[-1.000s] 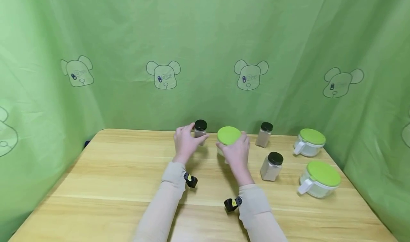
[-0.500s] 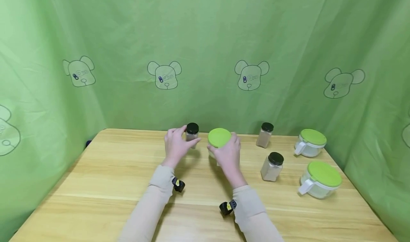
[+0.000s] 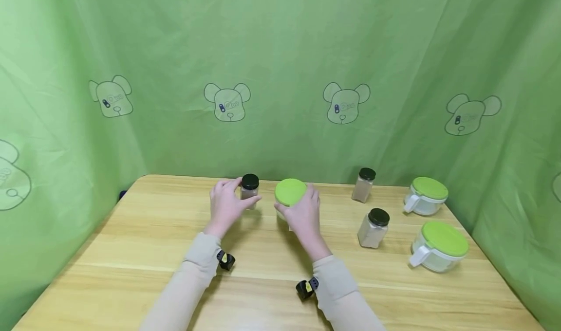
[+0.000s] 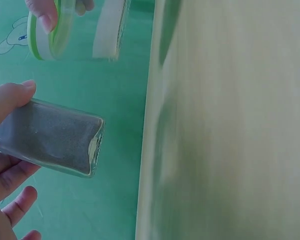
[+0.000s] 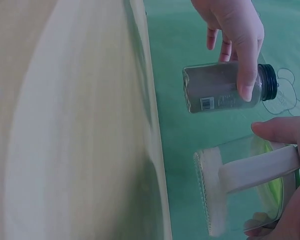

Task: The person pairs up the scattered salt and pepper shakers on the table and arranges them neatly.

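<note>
My left hand (image 3: 225,205) grips a square glass spice jar (image 4: 52,137) by its sides, thumb on one side and fingers on the other. Greyish-brown powder fills it, and its black screw lid (image 3: 250,181) faces up. Beside it, my right hand (image 3: 304,215) holds a round glass seasoning pot by its upper part, just under the green lid (image 3: 290,192). A white handle (image 5: 259,169) juts from the pot, and white contents lie at its bottom. Both wrist views show the bases raised off the wooden table (image 3: 144,233), near its back edge.
On the right stand two more black-lidded spice jars, one at the back (image 3: 363,186) and one nearer (image 3: 371,229). Further right are two green-lidded pots with white handles, a back one (image 3: 424,197) and a front one (image 3: 439,247). Green curtain (image 3: 280,141) encloses the table.
Both hands have moved left and slightly toward me, carrying the spice jar and the seasoning pot with them. The jars and pots on the right have stayed put.
</note>
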`<action>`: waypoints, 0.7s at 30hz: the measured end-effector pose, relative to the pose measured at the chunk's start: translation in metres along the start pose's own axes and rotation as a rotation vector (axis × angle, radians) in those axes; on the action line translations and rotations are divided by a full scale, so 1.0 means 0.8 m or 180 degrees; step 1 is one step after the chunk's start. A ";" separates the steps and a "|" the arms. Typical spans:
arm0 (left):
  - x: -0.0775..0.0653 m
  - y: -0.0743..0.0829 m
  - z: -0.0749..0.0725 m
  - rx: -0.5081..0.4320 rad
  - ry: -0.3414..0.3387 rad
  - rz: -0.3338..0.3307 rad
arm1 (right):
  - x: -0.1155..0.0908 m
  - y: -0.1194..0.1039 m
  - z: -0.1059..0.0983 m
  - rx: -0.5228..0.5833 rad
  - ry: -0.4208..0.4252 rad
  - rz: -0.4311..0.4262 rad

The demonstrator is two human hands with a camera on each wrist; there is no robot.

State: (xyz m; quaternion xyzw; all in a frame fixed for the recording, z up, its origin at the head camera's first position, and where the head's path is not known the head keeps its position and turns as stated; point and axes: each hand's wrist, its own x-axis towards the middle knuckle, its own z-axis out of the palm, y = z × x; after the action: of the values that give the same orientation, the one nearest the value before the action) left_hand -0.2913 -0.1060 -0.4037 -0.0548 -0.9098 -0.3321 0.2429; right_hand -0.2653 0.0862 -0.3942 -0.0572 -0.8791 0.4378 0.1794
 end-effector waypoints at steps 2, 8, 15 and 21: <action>-0.002 -0.006 -0.004 -0.0002 -0.0017 -0.0020 | -0.001 -0.001 0.003 -0.0011 -0.0034 0.0009; -0.006 -0.018 -0.019 -0.0057 -0.0030 -0.0038 | -0.005 -0.005 0.009 -0.0019 -0.0155 0.0054; -0.013 -0.028 -0.034 -0.0029 0.0028 0.0006 | -0.012 -0.010 0.015 0.0029 -0.0207 0.0027; -0.020 -0.040 -0.046 0.0030 0.0085 -0.0002 | -0.016 -0.012 0.019 0.0041 -0.0272 -0.0017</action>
State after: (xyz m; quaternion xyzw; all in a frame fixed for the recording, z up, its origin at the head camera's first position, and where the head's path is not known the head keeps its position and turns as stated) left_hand -0.2710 -0.1531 -0.4057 -0.0490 -0.9080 -0.3286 0.2552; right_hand -0.2582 0.0655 -0.3988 -0.0350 -0.8833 0.4451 0.1432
